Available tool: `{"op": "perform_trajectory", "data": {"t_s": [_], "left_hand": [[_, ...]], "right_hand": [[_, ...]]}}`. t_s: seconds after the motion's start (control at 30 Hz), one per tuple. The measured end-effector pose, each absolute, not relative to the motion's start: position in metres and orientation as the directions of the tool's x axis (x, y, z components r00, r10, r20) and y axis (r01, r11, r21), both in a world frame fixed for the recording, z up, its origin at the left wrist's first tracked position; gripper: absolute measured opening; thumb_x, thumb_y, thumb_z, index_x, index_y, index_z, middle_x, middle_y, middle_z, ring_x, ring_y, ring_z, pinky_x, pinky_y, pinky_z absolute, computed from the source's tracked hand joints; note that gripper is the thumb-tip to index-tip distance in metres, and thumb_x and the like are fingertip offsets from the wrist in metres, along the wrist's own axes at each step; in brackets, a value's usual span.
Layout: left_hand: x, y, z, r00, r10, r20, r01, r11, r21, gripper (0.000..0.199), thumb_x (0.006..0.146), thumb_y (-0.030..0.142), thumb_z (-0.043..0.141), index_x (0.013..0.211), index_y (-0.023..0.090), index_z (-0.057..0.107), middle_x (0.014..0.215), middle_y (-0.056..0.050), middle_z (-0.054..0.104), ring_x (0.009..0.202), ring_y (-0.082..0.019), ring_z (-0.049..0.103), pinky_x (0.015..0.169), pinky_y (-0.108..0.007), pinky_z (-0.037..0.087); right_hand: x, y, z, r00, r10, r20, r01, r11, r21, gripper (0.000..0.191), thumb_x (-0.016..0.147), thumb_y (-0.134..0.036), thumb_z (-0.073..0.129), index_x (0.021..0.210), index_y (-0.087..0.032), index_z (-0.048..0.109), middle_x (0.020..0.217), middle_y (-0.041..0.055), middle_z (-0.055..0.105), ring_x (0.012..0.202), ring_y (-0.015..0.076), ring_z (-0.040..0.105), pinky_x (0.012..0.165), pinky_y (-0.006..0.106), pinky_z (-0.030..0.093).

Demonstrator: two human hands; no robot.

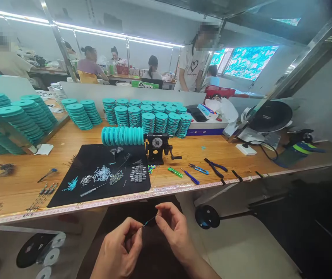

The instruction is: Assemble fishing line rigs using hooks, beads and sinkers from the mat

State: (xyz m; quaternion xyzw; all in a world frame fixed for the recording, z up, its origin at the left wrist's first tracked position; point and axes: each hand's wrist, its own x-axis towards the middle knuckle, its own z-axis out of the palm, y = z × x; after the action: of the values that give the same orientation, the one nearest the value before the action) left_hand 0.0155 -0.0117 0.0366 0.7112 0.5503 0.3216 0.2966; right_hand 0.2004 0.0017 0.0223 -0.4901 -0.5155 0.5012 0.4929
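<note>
In front of the table edge, my left hand pinches one end of a thin dark line with a small teal piece on it. My right hand has thumb and fingertips closed on the other end, and the line runs short and taut between them. Its exact kind is too small to tell. Nearest on the table lies a black mat bearing teal slivers, clear small pieces, grey cylindrical weights and a metal needle-like tool.
A black hand-crank winder carries a row of teal spools. More spool stacks stand behind it. Pliers, a blue-handled tool and a green tube lie right. Several co-workers are in the background; one person stands.
</note>
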Motion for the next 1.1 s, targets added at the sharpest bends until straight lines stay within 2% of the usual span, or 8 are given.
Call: {"op": "perform_trajectory", "data": {"t_s": [0.2,0.27,0.43,0.57,0.7,0.8,0.9,1.1], "left_hand": [[0.016,-0.015,0.029,0.188,0.945,0.269,0.615,-0.327,0.718,0.014,0.09,0.023,0.051,0.08,0.022,0.061,0.059,0.005,0.056,0.048,-0.012,0.051,0.05,-0.019,0.042],[0.017,-0.016,0.029,0.197,0.958,0.207,0.588,-0.284,0.757,0.015,0.09,0.024,0.05,0.08,0.022,0.062,0.059,0.004,0.056,0.048,-0.012,0.05,0.049,-0.019,0.04],[0.023,-0.016,0.032,0.163,0.983,-0.084,0.437,0.005,0.9,0.029,0.092,0.041,0.048,0.075,0.02,0.061,0.062,0.003,0.051,0.054,-0.014,0.044,0.051,-0.021,0.035],[0.023,-0.014,0.032,0.181,0.964,-0.197,0.259,0.147,0.955,0.038,0.089,0.052,0.052,0.073,0.018,0.058,0.064,0.003,0.045,0.06,-0.014,0.039,0.055,-0.023,0.033],[0.025,-0.015,0.026,0.277,0.91,-0.307,0.003,0.319,0.948,0.044,0.081,0.06,0.06,0.072,0.017,0.056,0.067,0.003,0.045,0.062,-0.013,0.035,0.057,-0.021,0.034],[0.029,-0.019,0.02,0.263,0.891,-0.37,-0.108,0.409,0.906,0.044,0.08,0.059,0.064,0.073,0.017,0.054,0.06,0.007,0.036,0.055,-0.009,0.024,0.049,-0.018,0.024],[0.033,-0.024,0.016,0.25,0.889,-0.384,-0.121,0.422,0.899,0.041,0.083,0.057,0.062,0.076,0.018,0.052,0.054,0.01,0.029,0.049,-0.008,0.018,0.044,-0.019,0.016],[0.034,-0.026,0.023,0.098,0.958,-0.27,0.085,0.262,0.961,0.044,0.084,0.058,0.058,0.069,0.017,0.054,0.058,0.006,0.037,0.052,-0.01,0.028,0.045,-0.019,0.023]], "right_hand": [[0.204,0.0,0.021,-0.208,0.971,-0.119,-0.022,-0.126,-0.992,0.021,0.084,-0.035,0.072,0.098,-0.02,0.069,0.086,0.0022,0.062,0.083,0.0177,0.056,0.075,0.027,0.045],[0.204,0.0,0.022,-0.184,0.975,-0.125,-0.049,-0.136,-0.989,0.022,0.084,-0.037,0.071,0.097,-0.019,0.069,0.086,0.0022,0.063,0.08,0.017,0.056,0.073,0.027,0.045],[0.203,0.003,0.023,-0.132,0.985,-0.109,-0.002,-0.111,-0.994,0.025,0.087,-0.04,0.067,0.077,-0.017,0.067,0.07,0.0005,0.061,0.068,0.0153,0.054,0.065,0.026,0.043],[0.202,0.004,0.022,-0.129,0.986,-0.104,0.019,-0.102,-0.995,0.027,0.087,-0.041,0.067,0.074,-0.017,0.066,0.068,0.0003,0.06,0.067,0.0154,0.053,0.065,0.026,0.042],[0.201,0.004,0.019,-0.122,0.984,-0.131,-0.012,-0.134,-0.991,0.027,0.086,-0.04,0.068,0.074,-0.016,0.066,0.067,-0.0002,0.06,0.066,0.0149,0.053,0.065,0.026,0.042],[0.2,0.004,0.017,-0.096,0.988,-0.118,-0.007,-0.119,-0.993,0.027,0.087,-0.039,0.067,0.071,-0.016,0.066,0.065,-0.0007,0.059,0.065,0.0146,0.053,0.064,0.025,0.041],[0.2,0.005,0.015,-0.087,0.992,-0.096,0.008,-0.095,-0.995,0.027,0.087,-0.038,0.067,0.07,-0.017,0.065,0.066,-0.0007,0.059,0.066,0.0147,0.053,0.063,0.025,0.041],[0.199,0.002,0.014,-0.079,0.99,-0.114,-0.045,-0.118,-0.992,0.027,0.089,-0.04,0.066,0.076,-0.017,0.063,0.069,-0.001,0.057,0.065,0.0137,0.052,0.063,0.025,0.042]]}}
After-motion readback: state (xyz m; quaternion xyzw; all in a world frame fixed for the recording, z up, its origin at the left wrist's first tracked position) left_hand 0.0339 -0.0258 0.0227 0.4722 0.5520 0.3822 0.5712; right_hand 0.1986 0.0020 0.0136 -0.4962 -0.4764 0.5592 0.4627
